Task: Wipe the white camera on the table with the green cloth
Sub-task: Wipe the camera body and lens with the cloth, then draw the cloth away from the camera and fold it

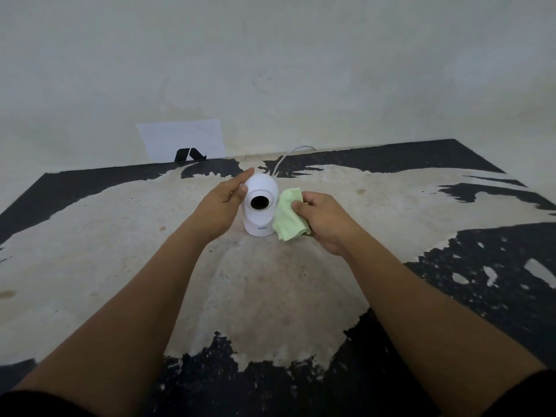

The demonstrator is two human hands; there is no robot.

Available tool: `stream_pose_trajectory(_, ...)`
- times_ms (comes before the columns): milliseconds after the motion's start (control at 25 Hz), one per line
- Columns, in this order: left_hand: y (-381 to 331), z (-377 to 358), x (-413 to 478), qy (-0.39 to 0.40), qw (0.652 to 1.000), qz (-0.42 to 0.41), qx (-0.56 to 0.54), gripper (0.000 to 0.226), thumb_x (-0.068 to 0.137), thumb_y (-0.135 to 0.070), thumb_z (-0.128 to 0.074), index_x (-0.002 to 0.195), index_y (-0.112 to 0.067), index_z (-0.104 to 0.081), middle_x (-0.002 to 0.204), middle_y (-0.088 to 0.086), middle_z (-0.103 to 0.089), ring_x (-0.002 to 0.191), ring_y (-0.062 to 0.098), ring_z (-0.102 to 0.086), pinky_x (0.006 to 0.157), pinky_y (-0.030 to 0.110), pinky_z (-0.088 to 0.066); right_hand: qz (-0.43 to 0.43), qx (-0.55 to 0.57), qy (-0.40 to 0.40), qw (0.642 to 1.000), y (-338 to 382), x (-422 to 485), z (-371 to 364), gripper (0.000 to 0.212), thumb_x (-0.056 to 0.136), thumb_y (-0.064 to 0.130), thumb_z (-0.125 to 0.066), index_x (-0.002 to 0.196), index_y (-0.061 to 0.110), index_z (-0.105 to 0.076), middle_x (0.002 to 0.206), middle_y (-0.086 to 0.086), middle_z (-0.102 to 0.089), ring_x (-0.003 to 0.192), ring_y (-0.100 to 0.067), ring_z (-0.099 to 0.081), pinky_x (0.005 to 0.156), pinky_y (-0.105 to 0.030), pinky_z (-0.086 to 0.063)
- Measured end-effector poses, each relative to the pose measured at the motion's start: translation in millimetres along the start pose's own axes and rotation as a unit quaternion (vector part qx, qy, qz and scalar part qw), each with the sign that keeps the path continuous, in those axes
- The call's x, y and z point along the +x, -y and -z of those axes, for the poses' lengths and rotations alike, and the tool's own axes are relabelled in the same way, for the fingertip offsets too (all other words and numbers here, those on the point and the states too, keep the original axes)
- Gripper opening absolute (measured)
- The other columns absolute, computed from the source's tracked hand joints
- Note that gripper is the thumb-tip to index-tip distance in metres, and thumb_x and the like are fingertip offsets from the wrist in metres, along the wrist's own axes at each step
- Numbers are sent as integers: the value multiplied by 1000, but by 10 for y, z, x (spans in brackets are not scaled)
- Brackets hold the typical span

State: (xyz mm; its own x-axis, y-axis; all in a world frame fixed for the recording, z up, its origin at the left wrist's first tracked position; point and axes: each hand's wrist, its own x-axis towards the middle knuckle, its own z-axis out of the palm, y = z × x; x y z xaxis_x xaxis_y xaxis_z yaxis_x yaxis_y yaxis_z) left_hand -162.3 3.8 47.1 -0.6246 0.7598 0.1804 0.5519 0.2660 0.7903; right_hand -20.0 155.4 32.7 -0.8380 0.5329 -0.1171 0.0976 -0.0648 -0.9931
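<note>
While the white camera (260, 204) stands upright mid-worktop (90, 251), left hand (221, 206) cupped loosely against its left side, right hand (323, 219) pinching the green cloth (288, 216) against its right.

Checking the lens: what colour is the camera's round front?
Black lens face ringed white, in the head view.
</note>
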Motion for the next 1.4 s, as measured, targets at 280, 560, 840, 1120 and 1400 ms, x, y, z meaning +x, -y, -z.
stream_pose_trajectory(280, -378, -312, -347, -184, 980, 13, 75, 45, 96, -34, -39, 140, -29, -35, 129, 12, -47, 121, 27, -40, 102, 38, -31, -6, 73, 52, 996, 51, -483, 293, 20, 96, 10, -49, 104, 14, -67, 102, -9, -73, 93, -26, -69, 87, -47, -56)
stream_pose_trajectory(560, -741, -785, -671, 49, 996, -4, -81, 15, 89, -25, -58, 91, -10, -60, 88, 11, -67, 75, 21, -59, 72, 36, -50, 55, -20, 40, 997, 22, -825, 549, 11, 90, 11, -61, 98, 15, -67, 86, -2, -73, 81, -19, -69, 73, -33, -59)
stream_pose_trajectory(840, -852, -1089, -801, -50, 996, -7, -72, 13, 83, -19, -64, 80, -10, -55, 68, 4, -54, 54, 4, -42, 51, 20, -37, 9, 135, -55, 989, -63, -1105, 422, 24, 93, 33, -55, 81, 12, -58, 69, -1, -60, 61, -16, -56, 58, -31, -47)
stream_pose_trajectory(1120, -861, -1114, -943, 26, 994, -30, -98, 6, 83, -16, -66, 88, -18, -65, 78, -2, -66, 66, 13, -59, 61, 28, -49, -9, 191, -45, 981, -136, -1108, 446, 15, 91, 15, -59, 77, 9, -61, 70, -7, -67, 59, -16, -64, 64, -31, -54)
stream_pose_trajectory(1400, -824, -1081, -997, 19, 990, 10, -142, 9, 88, -14, -60, 88, -14, -69, 78, -2, -69, 68, -1, -60, 66, 17, -49, -26, 185, -43, 981, -212, -1061, 443, 16, 90, 5, -55, 77, 9, -62, 71, -9, -64, 61, -18, -64, 58, -31, -55)
